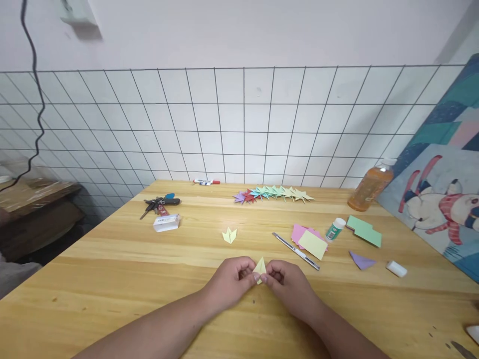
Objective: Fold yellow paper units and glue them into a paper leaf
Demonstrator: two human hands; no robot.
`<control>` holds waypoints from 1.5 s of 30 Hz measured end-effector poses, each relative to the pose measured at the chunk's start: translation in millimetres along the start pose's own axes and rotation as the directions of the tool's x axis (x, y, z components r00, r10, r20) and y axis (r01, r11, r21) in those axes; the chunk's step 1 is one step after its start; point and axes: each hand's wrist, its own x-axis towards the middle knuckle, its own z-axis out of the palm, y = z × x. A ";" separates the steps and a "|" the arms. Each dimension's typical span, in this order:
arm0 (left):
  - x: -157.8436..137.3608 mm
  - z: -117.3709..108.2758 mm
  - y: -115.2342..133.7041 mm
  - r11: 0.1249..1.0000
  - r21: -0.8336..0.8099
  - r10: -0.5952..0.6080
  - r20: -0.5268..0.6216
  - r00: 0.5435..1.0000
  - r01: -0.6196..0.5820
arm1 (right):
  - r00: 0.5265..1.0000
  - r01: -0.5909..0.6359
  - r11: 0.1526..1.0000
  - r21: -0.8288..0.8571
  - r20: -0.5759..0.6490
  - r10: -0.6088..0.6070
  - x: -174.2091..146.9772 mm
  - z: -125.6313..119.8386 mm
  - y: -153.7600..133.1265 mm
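Between my two hands is a small piece of folded yellow paper (261,268), its pointed tip facing away from me. My left hand (235,280) pinches its left side, with the thumb on the lower part. On the other side my right hand (287,284) grips the paper's right edge between thumb and curled fingers. Beyond them on the wooden table lies a folded yellow paper piece (229,235) with several points. A white utility knife (296,251) rests slantwise just past my right hand.
Right of the knife are pink and yellow paper sheets (313,244), a glue stick (335,229), green sheets (364,231), a purple folded paper (361,261) and an eraser (396,269). Farther back stand a row of folded paper stars (275,193) and a bottle (371,187). Keys (160,203) lie left.
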 end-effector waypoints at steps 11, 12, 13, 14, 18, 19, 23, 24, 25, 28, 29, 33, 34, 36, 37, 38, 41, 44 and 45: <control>0.6 0.7 -2.4 0.997 0.073 0.021 -0.027 0.999 -0.019 | 0.999 0.028 1.000 0.001 0.016 -0.028 -0.1 0.1 -0.4; 0.6 0.8 -3.0 0.997 0.075 0.024 -0.028 0.999 -0.022 | 0.999 0.028 1.000 -0.006 0.014 -0.028 0.2 0.3 -0.2; 0.6 0.9 -3.6 0.997 0.077 0.027 -0.031 0.999 -0.025 | 0.999 0.031 0.999 -0.011 0.014 -0.031 0.7 0.5 0.2; 0.6 1.0 -3.9 0.997 0.077 0.029 -0.033 0.999 -0.026 | 0.999 0.035 0.999 -0.013 0.016 -0.034 1.2 0.8 1.0; 1.1 1.2 -3.1 0.996 0.081 0.027 -0.040 0.999 -0.023 | 0.999 0.049 0.999 -0.022 0.020 -0.049 2.6 1.9 5.0; 1.1 1.1 -2.5 0.996 0.086 0.026 -0.045 0.999 -0.022 | 0.998 0.051 0.998 -0.024 0.021 -0.051 2.7 1.9 5.4; 0.4 0.6 0.5 0.996 0.085 0.030 -0.042 0.999 -0.027 | 0.998 0.062 0.997 -0.034 0.011 -0.062 1.7 0.7 2.9; 0.3 0.5 1.4 0.996 0.082 0.038 -0.040 0.998 -0.035 | 0.998 0.063 0.997 -0.038 0.002 -0.063 1.4 0.3 1.8; 0.2 0.4 2.3 0.997 0.072 0.043 -0.030 0.999 -0.040 | 0.998 0.064 0.997 -0.043 -0.005 -0.064 1.1 0.0 0.8; 1.0 -0.2 4.5 0.996 0.079 0.047 -0.040 0.998 -0.044 | 0.998 0.054 0.997 -0.050 -0.026 -0.055 0.7 -0.2 -1.0; 1.4 -0.6 4.9 0.995 0.083 0.053 -0.038 0.998 -0.050 | 0.998 0.048 0.998 -0.039 -0.027 -0.049 0.7 -0.2 -1.4; 3.6 -2.4 6.0 0.996 0.058 0.063 -0.047 0.997 -0.060 | 0.999 -0.017 1.000 -0.020 -0.031 0.016 -0.5 0.2 -5.4; 4.1 -2.8 6.4 0.996 0.056 0.065 -0.039 0.997 -0.063 | 0.999 -0.027 0.999 -0.035 -0.040 0.025 -1.3 0.4 -7.1; 4.9 -3.1 7.1 0.996 0.050 0.074 -0.053 0.996 -0.071 | 0.997 -0.033 0.997 -0.067 -0.077 0.028 -3.0 1.1 -10.5; 5.0 -3.1 7.4 0.996 0.047 0.073 -0.051 0.996 -0.071 | 0.995 -0.034 0.996 -0.086 -0.098 0.026 -3.8 1.7 -12.0; 5.1 -3.0 7.5 0.997 0.037 0.069 -0.050 0.996 -0.068 | 0.993 -0.038 0.993 -0.108 -0.119 0.025 -4.5 2.5 -13.0; 4.5 -2.3 7.0 0.998 0.007 0.058 -0.039 0.998 -0.058 | 0.990 -0.043 0.982 -0.186 -0.142 0.016 -5.2 5.5 -13.6; 3.8 -1.7 6.0 0.998 0.033 0.045 -0.038 0.998 -0.044 | 0.991 -0.016 0.972 -0.232 -0.134 -0.016 -4.0 6.9 -11.7; 3.8 -1.7 5.8 0.998 0.049 0.044 -0.040 0.998 -0.042 | 0.991 -0.005 0.972 -0.236 -0.131 -0.027 -3.4 6.7 -10.9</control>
